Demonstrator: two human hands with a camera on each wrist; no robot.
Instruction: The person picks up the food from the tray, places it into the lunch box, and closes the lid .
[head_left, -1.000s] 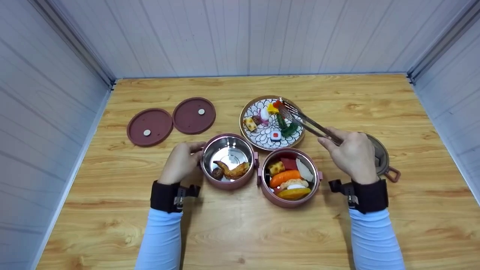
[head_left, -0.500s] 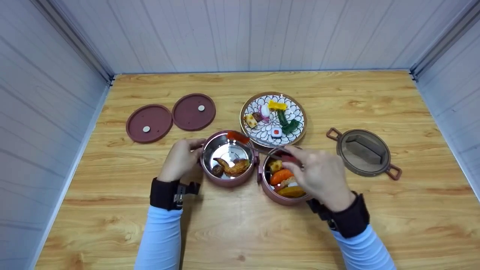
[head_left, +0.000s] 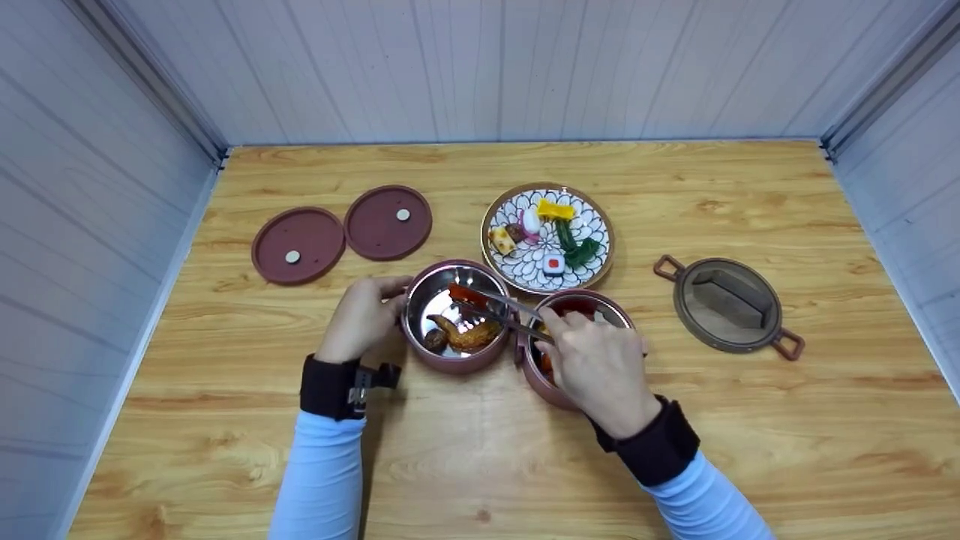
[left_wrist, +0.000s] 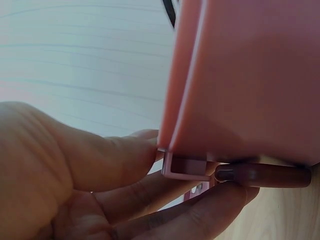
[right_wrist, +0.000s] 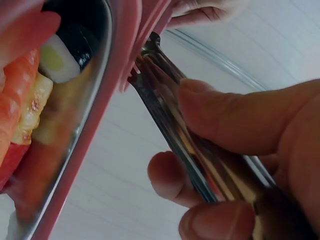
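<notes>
My right hand [head_left: 604,367] grips metal tongs [right_wrist: 175,120] between thumb and fingers. The tongs' tips reach into the left round pink bowl [head_left: 450,365], beside a red-orange food piece [head_left: 466,295], and their two arms stand apart. In the bowl's steel inside also lie a brown wing-shaped piece [head_left: 469,335] and a dark brown ball [head_left: 435,341]. My left hand [head_left: 364,319] holds this bowl at its left side, thumb at the rim and fingers around the side clip [left_wrist: 187,170]. My right hand partly hides the second pink bowl [head_left: 551,391], filled with several toy foods.
Behind the bowls stands a patterned plate [head_left: 525,277] with several food pieces. Two dark red lids [head_left: 300,232] lie at the back left. A brown lid with two handles [head_left: 727,304] lies at the right. Panel walls [head_left: 495,71] enclose the table's back and sides.
My right hand has brought the tongs from the plate leftward to the left bowl, carrying the red-orange piece there. The tongs' arms have spread. My left hand stays at the bowl.
</notes>
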